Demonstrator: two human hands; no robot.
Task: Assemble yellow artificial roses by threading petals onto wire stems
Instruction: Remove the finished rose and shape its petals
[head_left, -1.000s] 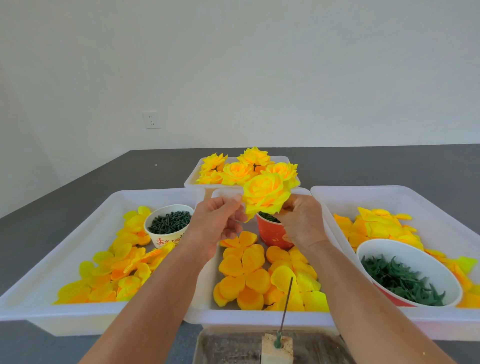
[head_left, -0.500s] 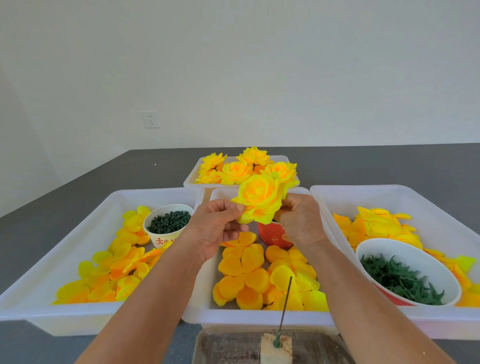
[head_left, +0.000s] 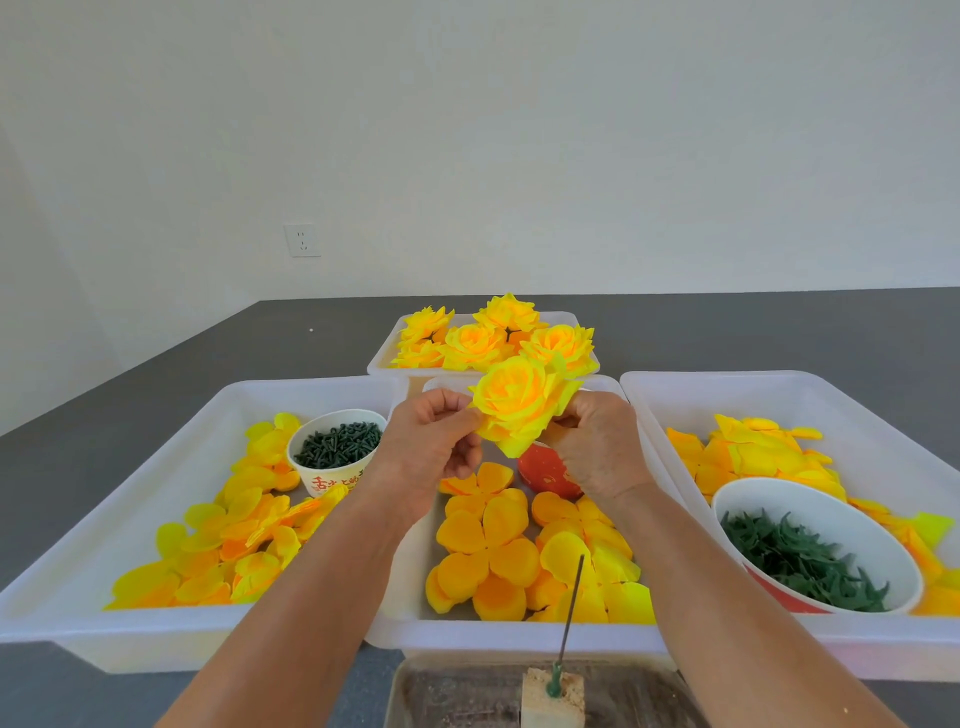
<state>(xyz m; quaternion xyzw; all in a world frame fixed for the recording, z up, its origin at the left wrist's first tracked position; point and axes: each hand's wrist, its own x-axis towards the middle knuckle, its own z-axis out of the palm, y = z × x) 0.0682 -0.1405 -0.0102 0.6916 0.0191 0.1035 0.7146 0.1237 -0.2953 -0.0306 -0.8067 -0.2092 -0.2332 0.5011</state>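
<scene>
Now both hands hold one yellow rose (head_left: 519, 402) above the middle tray (head_left: 519, 636); the left hand (head_left: 431, 441) pinches its outer petals; the right hand (head_left: 597, 447) curls around its base.

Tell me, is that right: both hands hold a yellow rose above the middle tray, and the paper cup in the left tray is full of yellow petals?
Not quite. In the head view the paper cup holds dark green pieces, not petals. The rest stands.

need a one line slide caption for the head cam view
Both hands, left hand and right hand, hold a yellow rose above white trays of loose petals.
</scene>
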